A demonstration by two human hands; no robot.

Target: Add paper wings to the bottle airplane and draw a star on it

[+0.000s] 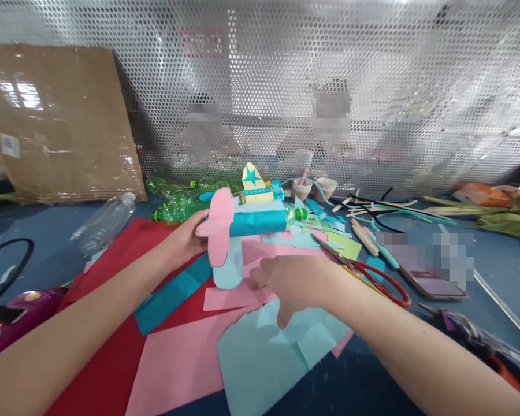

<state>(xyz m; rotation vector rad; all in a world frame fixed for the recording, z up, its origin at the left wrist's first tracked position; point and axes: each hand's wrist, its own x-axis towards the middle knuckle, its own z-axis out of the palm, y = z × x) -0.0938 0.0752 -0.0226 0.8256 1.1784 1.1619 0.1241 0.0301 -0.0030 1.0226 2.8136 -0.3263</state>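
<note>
Left hand (pixel 193 234) grips the bottle (pixel 257 222) mid-bench: blue wrap done, pink piece (pixel 219 228) at its nine o'clock end, neck bare; right hand (pixel 301 283), spread and empty, at five; paper (pixel 260 358) at six remains loose.

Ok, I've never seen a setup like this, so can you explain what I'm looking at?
There's no machine here, just a person's two bare hands. The single picture comes from a camera worn on the head, looking forward and down.

The left hand holds a blue-wrapped plastic bottle by the end bearing a pink paper shape. The right hand is over the papers, holding nothing visible; I can't tell whether it touches them.

On the dark blue table lie red, pink and light blue sheets, red-handled scissors and a smartphone. A perforated metal screen stands behind.
</note>
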